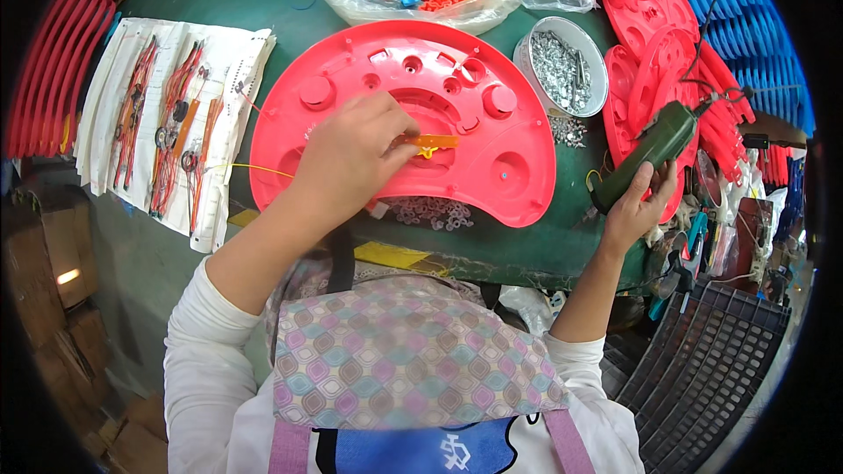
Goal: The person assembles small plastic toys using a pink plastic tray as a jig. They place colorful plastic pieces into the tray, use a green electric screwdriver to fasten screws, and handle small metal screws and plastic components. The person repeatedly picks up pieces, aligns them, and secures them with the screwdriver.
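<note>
Left hand (356, 154): pinching 1 orange strip (437, 141) | right hand (634, 211): grasping 1 green tool (659, 147)

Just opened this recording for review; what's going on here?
The person's left hand pinches a flat, plastic-looking orange strip over a curved, pinkish-red plastic shell lying on a green tabletop. The right hand holds a dark green, cylindrical corded tool to the shell's right, apart from it.

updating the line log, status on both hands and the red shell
Left hand pinching orange strip over red shell. Right hand gripping green tool. Shell on table, partly hidden by left hand.
</note>
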Demonstrator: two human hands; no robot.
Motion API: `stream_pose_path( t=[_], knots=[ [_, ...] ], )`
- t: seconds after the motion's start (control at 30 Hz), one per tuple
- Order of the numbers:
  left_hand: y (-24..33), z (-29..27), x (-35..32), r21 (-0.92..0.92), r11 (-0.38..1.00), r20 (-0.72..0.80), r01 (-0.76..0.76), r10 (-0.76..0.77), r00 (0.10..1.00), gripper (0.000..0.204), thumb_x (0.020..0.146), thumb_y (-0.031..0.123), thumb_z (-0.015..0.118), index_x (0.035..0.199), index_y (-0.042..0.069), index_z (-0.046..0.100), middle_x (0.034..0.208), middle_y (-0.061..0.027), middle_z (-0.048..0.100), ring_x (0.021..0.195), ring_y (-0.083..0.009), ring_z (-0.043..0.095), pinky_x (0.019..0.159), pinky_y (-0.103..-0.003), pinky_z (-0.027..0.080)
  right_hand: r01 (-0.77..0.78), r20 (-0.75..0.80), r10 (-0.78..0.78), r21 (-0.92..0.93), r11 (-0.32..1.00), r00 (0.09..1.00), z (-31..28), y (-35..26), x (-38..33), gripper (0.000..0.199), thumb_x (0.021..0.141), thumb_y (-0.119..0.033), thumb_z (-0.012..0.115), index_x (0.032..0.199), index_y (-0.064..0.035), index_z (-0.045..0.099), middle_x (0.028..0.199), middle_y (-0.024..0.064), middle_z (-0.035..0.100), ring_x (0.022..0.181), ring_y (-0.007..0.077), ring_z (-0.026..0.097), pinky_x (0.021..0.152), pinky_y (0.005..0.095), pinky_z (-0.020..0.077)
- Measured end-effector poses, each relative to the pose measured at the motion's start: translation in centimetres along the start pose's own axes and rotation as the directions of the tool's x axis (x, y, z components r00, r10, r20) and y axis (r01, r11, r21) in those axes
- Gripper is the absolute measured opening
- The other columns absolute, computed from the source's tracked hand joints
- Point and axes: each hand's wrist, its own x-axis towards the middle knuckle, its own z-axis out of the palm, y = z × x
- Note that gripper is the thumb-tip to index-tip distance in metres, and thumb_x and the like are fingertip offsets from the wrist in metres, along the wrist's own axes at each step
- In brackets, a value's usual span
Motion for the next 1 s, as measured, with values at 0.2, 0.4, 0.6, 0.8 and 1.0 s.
stream_pose_path(
  t=[0.2, 0.4, 0.6, 0.8, 1.0],
  knots=[
    [-0.9, 0.7, -0.5, 0.161, 0.987, -0.018, -0.018, 0.021, 1.000, 0.019, 0.074, 0.014, 0.084, 0.089, 0.010, 0.074, 0.093, -0.0029, 0.065, 0.100, -0.0281, 0.058, 0.089, -0.043, 0.048, -0.218, 0.220, 0.163, 0.250, 0.943, 0.962, 0.9, -1.3, -1.1, 0.053, 0.104, -0.020, 0.064, 0.146, 0.0053, 0.045, 0.101, 0.0117, 0.069, 0.078, 0.0162, 0.067, 0.069, 0.0313, 0.0560],
    [-1.2, 0.8, -0.3, 0.131, 0.991, 0.001, 0.011, -0.011, 1.000, 0.019, 0.073, 0.015, 0.085, 0.090, 0.012, 0.075, 0.093, -0.0021, 0.067, 0.098, -0.0285, 0.058, 0.089, -0.044, 0.046, -0.345, 0.358, 0.141, 0.611, 0.712, 0.923, -1.3, -5.1, 0.3, 0.067, 0.099, -0.042, 0.068, 0.146, -0.0009, 0.046, 0.095, 0.0133, 0.066, 0.075, 0.0212, 0.065, 0.065, 0.0336, 0.0546],
    [-1.3, 1.4, 0.0, 0.184, 0.983, -0.049, -0.003, 0.012, 0.999, 0.016, 0.076, 0.015, 0.083, 0.089, 0.012, 0.074, 0.092, -0.0017, 0.068, 0.099, -0.0281, 0.058, 0.089, -0.044, 0.044, -0.660, 0.603, -0.267, 0.700, -0.273, 0.751, 2.3, -13.8, -2.5, 0.086, 0.094, -0.068, 0.060, 0.148, -0.0042, 0.042, 0.085, 0.0041, 0.057, 0.081, 0.0199, 0.058, 0.082, 0.0393, 0.0479],
    [-0.8, 2.0, 0.6, 0.106, 0.992, -0.012, -0.062, 0.064, 0.998, 0.016, 0.079, 0.004, 0.078, 0.092, 0.002, 0.068, 0.099, -0.0106, 0.063, 0.097, -0.0326, 0.060, 0.086, -0.044, 0.050, -0.493, 0.546, -0.339, 0.838, 0.233, 0.766, 3.5, -14.2, -5.9, 0.103, 0.079, -0.083, 0.067, 0.134, 0.0016, 0.047, 0.083, 0.0094, 0.063, 0.079, 0.0213, 0.065, 0.080, 0.0386, 0.0560],
    [-0.4, 2.3, 1.0, 0.228, 0.966, 0.088, -0.122, 0.104, 0.991, 0.022, 0.081, -0.001, 0.074, 0.100, -0.002, 0.062, 0.105, -0.0165, 0.059, 0.098, -0.0375, 0.062, 0.086, -0.045, 0.051, -0.501, 0.609, -0.131, 0.741, 0.448, 0.782, 4.1, -14.7, -7.3, 0.115, 0.072, -0.096, 0.055, 0.129, 0.0043, 0.047, 0.075, 0.0107, 0.060, 0.069, 0.0223, 0.062, 0.069, 0.0392, 0.0566]
  ],
)
